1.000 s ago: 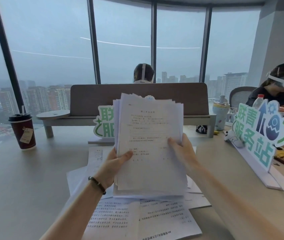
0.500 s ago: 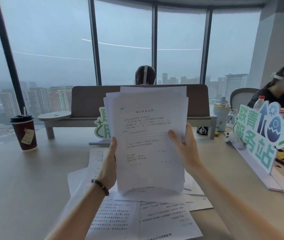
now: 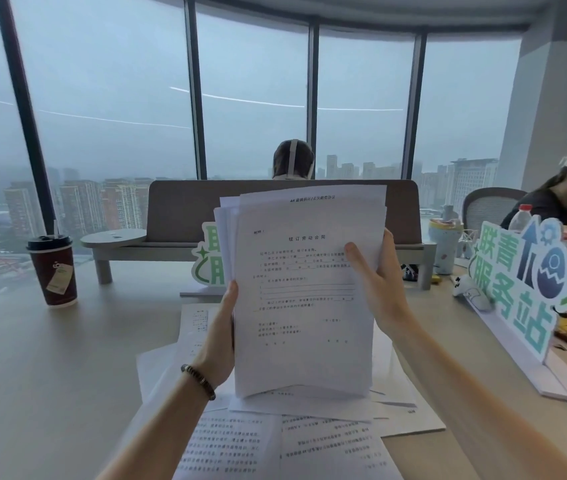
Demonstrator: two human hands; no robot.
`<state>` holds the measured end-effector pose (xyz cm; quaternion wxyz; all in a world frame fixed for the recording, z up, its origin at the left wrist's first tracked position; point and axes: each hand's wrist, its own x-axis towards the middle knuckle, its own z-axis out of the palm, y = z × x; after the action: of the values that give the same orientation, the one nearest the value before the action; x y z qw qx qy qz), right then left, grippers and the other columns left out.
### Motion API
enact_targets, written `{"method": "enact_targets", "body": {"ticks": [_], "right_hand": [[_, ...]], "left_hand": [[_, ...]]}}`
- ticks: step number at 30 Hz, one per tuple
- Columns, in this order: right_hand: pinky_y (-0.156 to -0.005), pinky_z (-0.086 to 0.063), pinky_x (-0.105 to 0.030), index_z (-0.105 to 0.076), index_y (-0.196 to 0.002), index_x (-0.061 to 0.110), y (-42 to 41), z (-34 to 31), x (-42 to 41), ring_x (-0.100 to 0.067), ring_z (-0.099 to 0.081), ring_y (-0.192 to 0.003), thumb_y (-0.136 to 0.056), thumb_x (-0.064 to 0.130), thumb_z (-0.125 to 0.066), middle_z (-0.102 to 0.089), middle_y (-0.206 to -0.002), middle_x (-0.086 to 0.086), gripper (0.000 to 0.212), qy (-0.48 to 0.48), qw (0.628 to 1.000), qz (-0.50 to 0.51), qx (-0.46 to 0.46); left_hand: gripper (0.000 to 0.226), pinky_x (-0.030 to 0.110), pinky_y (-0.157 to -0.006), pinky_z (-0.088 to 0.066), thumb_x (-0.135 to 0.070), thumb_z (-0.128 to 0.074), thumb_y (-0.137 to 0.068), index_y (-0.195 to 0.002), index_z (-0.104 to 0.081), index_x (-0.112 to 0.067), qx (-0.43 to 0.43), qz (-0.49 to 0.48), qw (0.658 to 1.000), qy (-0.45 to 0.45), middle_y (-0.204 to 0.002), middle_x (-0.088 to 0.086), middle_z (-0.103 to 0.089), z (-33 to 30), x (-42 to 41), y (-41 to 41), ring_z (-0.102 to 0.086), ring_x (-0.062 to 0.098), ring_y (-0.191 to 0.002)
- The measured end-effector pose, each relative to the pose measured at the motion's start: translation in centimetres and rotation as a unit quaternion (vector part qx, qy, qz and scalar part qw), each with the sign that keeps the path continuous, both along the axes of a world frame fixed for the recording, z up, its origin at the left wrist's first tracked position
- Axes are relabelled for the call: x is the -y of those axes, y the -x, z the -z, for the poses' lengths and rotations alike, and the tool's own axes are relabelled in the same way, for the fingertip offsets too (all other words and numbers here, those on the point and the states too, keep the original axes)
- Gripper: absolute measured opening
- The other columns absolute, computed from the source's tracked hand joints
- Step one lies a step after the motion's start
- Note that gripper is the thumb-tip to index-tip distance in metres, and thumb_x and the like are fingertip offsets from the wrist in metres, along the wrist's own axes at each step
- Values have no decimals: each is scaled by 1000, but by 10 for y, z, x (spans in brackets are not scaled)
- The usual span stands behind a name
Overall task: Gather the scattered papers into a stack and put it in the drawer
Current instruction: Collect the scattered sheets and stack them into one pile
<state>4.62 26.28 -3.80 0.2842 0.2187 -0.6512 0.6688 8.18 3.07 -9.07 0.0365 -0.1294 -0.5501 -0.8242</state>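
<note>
The stack of papers (image 3: 304,292) stands upright in the air above the table (image 3: 50,375), its lower edge touching the loose sheets (image 3: 275,441) that lie flat near the person. The front page is headed 续订劳动合同; a sheet behind it pokes out at the top with a title starting "AR", the rest too blurred to read. The left hand (image 3: 218,336) grips the stack's left edge, fingers hidden behind the paper; a beaded bracelet (image 3: 199,381) circles that wrist. The right hand (image 3: 377,289) holds the right edge, thumb laid on the front page, fingers curled behind.

To the right a green sign (image 3: 531,289) reads 联青服务站. A dark red coffee cup (image 3: 53,270) stands far left. Beyond the grey divider (image 3: 188,209), tall windows show a hazy skyline.

Compared with a second ago, the stack sits higher and more squared, and the left thumb has left the front page.
</note>
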Motion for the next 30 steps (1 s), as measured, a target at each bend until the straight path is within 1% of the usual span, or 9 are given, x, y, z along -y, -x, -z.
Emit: {"method": "enact_targets", "body": {"ticks": [7,12,14,16,18,20,24,27,30], "right_hand": [[-85,-60,-38,-37,-132,32,-4,16,0,-5,-67,-100,-92,27,-69,-64,-110,21,51,-54,997,48,21],[-83,-53,-19,-8,-149,46,-7,-6,-1,-4,-60,-110,-84,17,-76,-57,-127,10,98,-87,993,81,-23],[-93,-52,-28,-2,-149,54,-10,-19,-1,-15,-56,-121,-81,15,-78,-49,-142,1,109,-95,990,87,-55],[-104,-47,-49,-2,-146,62,-14,-32,-2,-26,-49,-132,-80,15,-79,-41,-152,0,112,-108,985,98,-90],[-108,-41,-56,-4,-145,65,-19,-43,-2,-29,-43,-137,-82,20,-78,-39,-152,14,107,-141,977,118,-113],[-109,-37,-47,-11,-145,64,-21,-49,-4,-22,-38,-139,-86,25,-75,-38,-141,25,96,-184,966,135,-119],[-94,-36,-27,-40,-143,46,-20,-49,-4,-9,-44,-109,-89,29,-71,-43,-120,6,64,-234,948,192,-103],[-93,-41,-30,-50,-136,39,-18,-45,-4,-7,-46,-102,-88,29,-71,-47,-115,3,53,-244,938,220,-114],[-96,-44,-33,-48,-138,41,-15,-42,-5,-7,-47,-106,-90,30,-70,-48,-117,5,54,-232,943,208,-118]], "left_hand": [[66,48,-103,-47,-76,-38,-86,-126,-63,-30,-68,-81,991,84,-129,-3,-67,4,-5,-9,-61,20,-123],[64,41,-96,-47,-80,-40,-83,-105,-68,-26,-87,-127,983,103,-119,-4,-69,8,-5,-7,-63,20,-115],[51,42,-101,-48,-65,-32,-90,-113,-68,-37,-85,-122,986,82,-125,-9,-69,6,-9,-8,-62,13,-120],[48,46,-105,-47,-64,-29,-92,-113,-68,-43,-85,-115,987,77,-126,-11,-68,6,-11,-9,-62,12,-121],[51,50,-106,-46,-75,-33,-88,-114,-67,-47,-88,-119,985,83,-128,-10,-67,5,-10,-10,-61,13,-123],[56,50,-105,-47,-79,-37,-82,-116,-67,-46,-89,-121,985,87,-128,-9,-67,7,-9,-9,-61,14,-123],[69,48,-88,-57,-85,-52,-70,-106,-75,-30,-112,-132,976,132,-112,1,-75,10,-6,-9,-70,23,-105],[51,59,-84,-56,-62,-74,-70,-100,-77,-21,-97,-143,973,152,-101,9,-76,12,-6,-8,-72,31,-95],[43,56,-86,-57,-48,-76,-70,-102,-76,-20,-71,-140,976,151,-101,6,-77,11,-6,-8,-73,27,-94]]}}
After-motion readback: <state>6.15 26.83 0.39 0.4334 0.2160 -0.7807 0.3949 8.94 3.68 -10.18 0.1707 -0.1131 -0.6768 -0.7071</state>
